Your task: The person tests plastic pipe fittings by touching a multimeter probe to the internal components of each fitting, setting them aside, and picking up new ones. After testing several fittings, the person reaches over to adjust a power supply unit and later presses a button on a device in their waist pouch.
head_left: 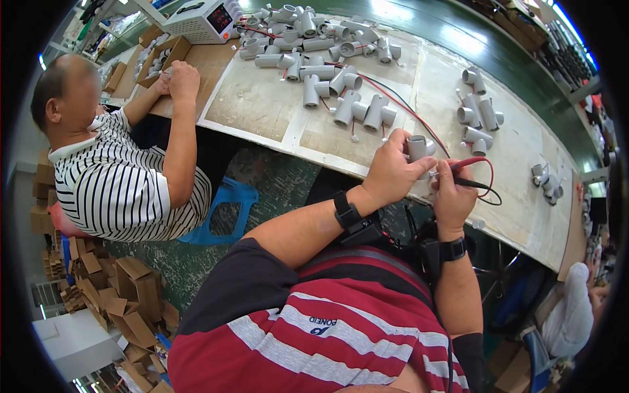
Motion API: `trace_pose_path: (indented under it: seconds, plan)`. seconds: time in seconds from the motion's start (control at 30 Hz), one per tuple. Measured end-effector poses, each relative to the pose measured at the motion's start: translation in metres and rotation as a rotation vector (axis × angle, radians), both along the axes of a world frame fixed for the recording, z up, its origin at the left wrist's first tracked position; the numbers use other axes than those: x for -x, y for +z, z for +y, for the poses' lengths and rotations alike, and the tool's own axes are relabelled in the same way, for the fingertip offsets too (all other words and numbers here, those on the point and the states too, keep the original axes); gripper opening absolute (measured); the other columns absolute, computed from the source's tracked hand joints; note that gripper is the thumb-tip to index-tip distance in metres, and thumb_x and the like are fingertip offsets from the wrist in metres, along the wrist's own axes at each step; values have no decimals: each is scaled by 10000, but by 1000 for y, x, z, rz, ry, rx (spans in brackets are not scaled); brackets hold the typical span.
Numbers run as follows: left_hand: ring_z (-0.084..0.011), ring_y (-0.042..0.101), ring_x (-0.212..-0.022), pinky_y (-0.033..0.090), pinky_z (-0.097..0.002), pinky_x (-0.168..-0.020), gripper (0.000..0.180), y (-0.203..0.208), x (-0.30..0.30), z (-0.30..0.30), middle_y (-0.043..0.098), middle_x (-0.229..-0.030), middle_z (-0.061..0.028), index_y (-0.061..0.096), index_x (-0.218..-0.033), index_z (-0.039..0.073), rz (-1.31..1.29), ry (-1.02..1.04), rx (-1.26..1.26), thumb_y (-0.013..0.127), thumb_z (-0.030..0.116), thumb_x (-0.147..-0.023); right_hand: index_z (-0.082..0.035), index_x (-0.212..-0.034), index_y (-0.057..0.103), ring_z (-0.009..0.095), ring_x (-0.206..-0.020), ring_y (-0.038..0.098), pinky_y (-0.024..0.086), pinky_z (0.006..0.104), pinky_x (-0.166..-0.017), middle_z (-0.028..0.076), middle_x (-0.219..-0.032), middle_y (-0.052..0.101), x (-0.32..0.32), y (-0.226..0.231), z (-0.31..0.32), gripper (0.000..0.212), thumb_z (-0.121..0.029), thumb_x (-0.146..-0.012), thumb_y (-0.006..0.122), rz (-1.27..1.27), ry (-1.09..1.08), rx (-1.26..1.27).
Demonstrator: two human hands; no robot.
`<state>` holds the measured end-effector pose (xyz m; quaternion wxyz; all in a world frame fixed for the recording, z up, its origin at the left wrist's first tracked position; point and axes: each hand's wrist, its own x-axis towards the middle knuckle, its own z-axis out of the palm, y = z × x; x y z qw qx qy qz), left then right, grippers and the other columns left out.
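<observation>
Our left hand point(393, 169) is closed around a grey fitting point(417, 149), thumb and fingers against its wall, above the surface point(511, 173) at its front edge, right of the middle. The fitting stands roughly upright in the grip, its open end turned up toward us and a short branch on its right. Our right hand point(453, 200) is the free-moving partner, pinching a red probe point(470, 161) and a black probe point(468, 183) between thumb and fingers, both pointing left. The relation we judge decisive is this: the fitting lies just beyond and to the left of the right fingertips, the probes lying across its upright axis. Near those fingertips is a small pale piece; whether the probe tips touch it we cannot tell. Nothing stands between the two hands, but the probes' wires loop over the right side, and a red and black cable point(400, 103) runs behind the fitting, so we would mind both for snagging. To the left, two loose fittings point(362, 111) lie near the front edge; a heap of fittings point(314, 36) fills the far left part, beside a white meter box point(204, 21). Another group point(480, 112) lies toward the far edge, and a small cluster point(549, 185) near the right end.
</observation>
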<state>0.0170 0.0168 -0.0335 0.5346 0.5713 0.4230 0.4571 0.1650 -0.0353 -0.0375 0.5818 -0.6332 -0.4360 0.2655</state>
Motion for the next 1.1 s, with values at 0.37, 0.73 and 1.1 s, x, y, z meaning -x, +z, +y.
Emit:
trace_pose_path:
  seconds: [0.37,0.73,1.1]
  plan:
    - [-192,697,-779,561,-346,-682,419,6,1,-2,710,-881,-146,555,-1056,-6,38,29,-18,838,222,-848,-16,-978,690,79,-583,582,442,227,-535,10,-713,649,1,0,0,122,-138,-983,702,44,6,-18]
    - [-127,665,-865,544,-291,-736,305,56,68,-2,677,-1024,-60,610,-1190,31,-268,103,-28,754,90,-928,29,-1043,670,155,-666,649,550,283,-586,125,-899,724,-23,6,-21,152,-111,-986,688,456,-80,-159]
    - [-174,664,-845,552,-316,-756,422,-27,283,136,693,-976,-90,639,-1171,-35,561,739,-33,774,276,-920,23,-1041,668,166,-656,654,549,285,-570,125,-873,721,-49,10,-34,147,-110,-981,684,536,-11,-72]
